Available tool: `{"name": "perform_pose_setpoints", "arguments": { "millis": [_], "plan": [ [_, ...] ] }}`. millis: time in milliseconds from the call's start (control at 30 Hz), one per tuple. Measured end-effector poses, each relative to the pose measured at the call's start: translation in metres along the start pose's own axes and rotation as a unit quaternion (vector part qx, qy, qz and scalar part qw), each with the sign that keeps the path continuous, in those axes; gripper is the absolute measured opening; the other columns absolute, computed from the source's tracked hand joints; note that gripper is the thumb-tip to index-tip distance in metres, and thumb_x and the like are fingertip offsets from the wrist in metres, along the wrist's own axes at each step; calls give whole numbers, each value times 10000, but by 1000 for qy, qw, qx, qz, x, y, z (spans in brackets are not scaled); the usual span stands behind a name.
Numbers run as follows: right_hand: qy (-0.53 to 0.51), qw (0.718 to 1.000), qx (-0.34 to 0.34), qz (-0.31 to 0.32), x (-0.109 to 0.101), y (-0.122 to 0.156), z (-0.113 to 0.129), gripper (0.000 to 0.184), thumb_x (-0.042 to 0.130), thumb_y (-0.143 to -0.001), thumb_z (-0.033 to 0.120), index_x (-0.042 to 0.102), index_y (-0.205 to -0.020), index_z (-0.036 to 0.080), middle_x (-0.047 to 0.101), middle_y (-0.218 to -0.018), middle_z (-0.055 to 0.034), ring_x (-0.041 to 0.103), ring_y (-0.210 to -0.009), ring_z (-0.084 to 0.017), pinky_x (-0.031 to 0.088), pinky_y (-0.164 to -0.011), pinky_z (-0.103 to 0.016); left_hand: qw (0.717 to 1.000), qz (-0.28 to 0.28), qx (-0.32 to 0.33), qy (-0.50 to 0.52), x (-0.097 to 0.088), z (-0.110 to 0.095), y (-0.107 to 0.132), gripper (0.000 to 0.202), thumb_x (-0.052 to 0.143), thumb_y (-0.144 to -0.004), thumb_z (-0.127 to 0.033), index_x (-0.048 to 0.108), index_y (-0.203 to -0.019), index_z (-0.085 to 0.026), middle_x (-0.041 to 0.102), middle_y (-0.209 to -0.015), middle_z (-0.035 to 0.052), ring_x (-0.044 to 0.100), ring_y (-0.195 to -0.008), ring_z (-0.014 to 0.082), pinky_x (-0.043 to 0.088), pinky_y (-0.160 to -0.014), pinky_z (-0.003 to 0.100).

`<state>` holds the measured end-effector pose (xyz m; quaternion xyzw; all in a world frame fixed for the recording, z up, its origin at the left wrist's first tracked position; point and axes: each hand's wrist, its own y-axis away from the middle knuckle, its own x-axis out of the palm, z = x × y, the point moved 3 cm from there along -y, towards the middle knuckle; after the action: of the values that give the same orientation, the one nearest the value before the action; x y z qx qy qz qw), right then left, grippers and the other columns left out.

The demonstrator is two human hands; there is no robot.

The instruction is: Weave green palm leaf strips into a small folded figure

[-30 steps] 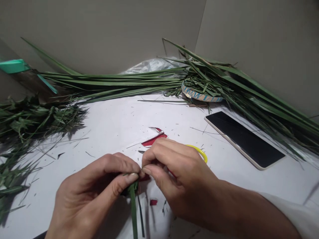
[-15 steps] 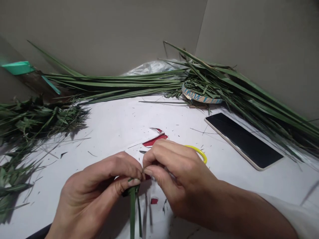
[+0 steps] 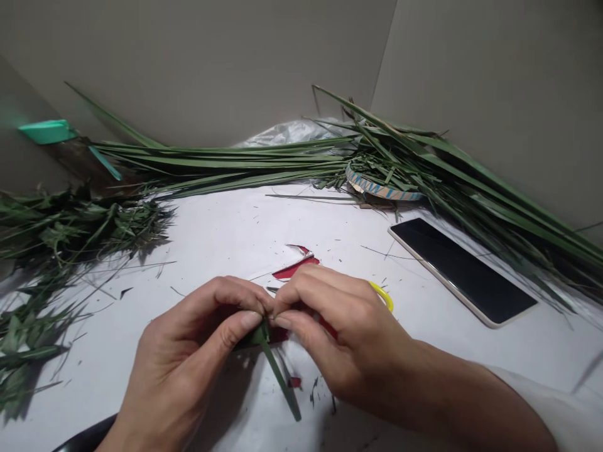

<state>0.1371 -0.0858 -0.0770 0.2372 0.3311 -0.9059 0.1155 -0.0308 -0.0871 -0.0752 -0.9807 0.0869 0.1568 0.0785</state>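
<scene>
My left hand [image 3: 188, 358] is closed, its thumb and forefinger pinching a folded green leaf strip [image 3: 277, 373]. One flat end of the strip hangs down and slants to the right. Against it, my right hand [image 3: 330, 320] is closed too, thumb and fingertips pressed together at the strip's upper part. The fingers hide the folded portion between them. Below and behind the fingertips, dark red pieces show in part. Under my right hand lie yellow-handled scissors [image 3: 384, 296], mostly covered.
Torn red-and-white scraps [image 3: 296, 267] and leaf bits lie on the white tabletop [image 3: 221, 232]. A phone [image 3: 464, 270] rests at right. Long green leaves [image 3: 235, 160] line the back, beside a round tray [image 3: 386, 190] of cut pieces. Woven leaf forms [image 3: 70, 226] are piled at left.
The hanging strip end has swung from straight down to a slant toward the right. A second, thinner strand no longer shows apart. Both hands stay pinched together, the left turned slightly.
</scene>
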Motion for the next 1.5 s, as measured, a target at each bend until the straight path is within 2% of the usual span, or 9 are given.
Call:
{"name": "perform_pose_setpoints", "arguments": {
  "millis": [167, 533, 667, 833, 1067, 1167, 1267, 1367, 1500],
  "plan": [
    [5, 1000, -3, 27, 3, 2, 1, 170, 484, -889, 61, 620, -808, 124, 602, -765, -34, 514, -718, -140, 410, -681, -261, 998, 14, -20, 52, 2, 4, -1, 157, 585, -907, -201, 664, -804, -291, 673, -834, -44, 626, -797, 134, 507, -741, 188],
    [-8, 999, 45, -8, -1, -4, -7, 114, 578, -870, 58, 614, -820, 154, 624, -772, 19, 536, -713, -93, 388, -650, -207, 987, 25, -81, 136, 0, 8, -2, 147, 642, -883, -219, 658, -746, -271, 698, -820, -61, 633, -806, 118, 517, -764, 181],
    [1, 999, 48, -4, -1, -2, -5, 122, 572, -873, 63, 605, -800, 155, 619, -765, 14, 535, -710, -105, 394, -651, -224, 993, 5, -70, 90, 1, 3, -6, 124, 653, -866, -220, 671, -754, -269, 696, -771, -54, 631, -761, 120, 517, -711, 167],
    [31, 999, -24, -3, -1, -3, 0, 140, 532, -906, 71, 597, -804, 143, 613, -766, -23, 534, -707, -126, 409, -643, -243, 998, -27, -48, 31, -2, -2, -3, 93, 700, -817, -244, 641, -747, -262, 651, -708, -63, 613, -672, 114, 513, -602, 146],
    [4, 998, -43, -40, -5, -5, 0, 136, 533, -891, 34, 610, -848, 138, 648, -809, -44, 575, -762, -147, 448, -750, -274, 1000, -22, -16, -13, 0, -11, -5, 102, 702, -790, -250, 641, -709, -242, 651, -654, -45, 614, -616, 117, 516, -568, 143],
    [-10, 998, -45, -46, -7, -6, -1, 142, 538, -903, 34, 608, -931, 154, 662, -857, -30, 592, -787, -134, 462, -771, -254, 999, -17, -35, 8, 1, -7, -6, 51, 708, -791, -267, 681, -834, -264, 717, -767, -28, 673, -707, 144, 546, -638, 172],
    [-12, 998, -27, -51, -8, -6, -3, 126, 553, -922, 62, 600, -961, 172, 665, -888, -15, 600, -810, -128, 463, -777, -243, 999, -13, -47, -8, 0, -2, -7, 225, 713, -803, -326, 680, -1025, -316, 706, -817, -33, 667, -757, 155, 540, -650, 185],
    [-12, 999, -3, -49, -9, -6, -5, 136, 559, -916, 66, 597, -955, 191, 658, -875, -2, 603, -808, -130, 463, -750, -236, 997, 19, -49, -58, -1, 2, -11, 231, 675, -838, -368, 687, -1065, -332, 698, -872, -27, 655, -835, 168, 516, -715, 203],
    [-19, 998, -2, -64, -11, -6, -5, 147, 561, -899, 54, 592, -917, 197, 647, -845, 7, 602, -782, -123, 461, -730, -226, 991, 99, -36, -80, 1, 1, -13, 143, 604, -886, -376, 727, -906, -305, 710, -959, -11, 652, -913, 188, 471, -816, 240]
  ]
}}
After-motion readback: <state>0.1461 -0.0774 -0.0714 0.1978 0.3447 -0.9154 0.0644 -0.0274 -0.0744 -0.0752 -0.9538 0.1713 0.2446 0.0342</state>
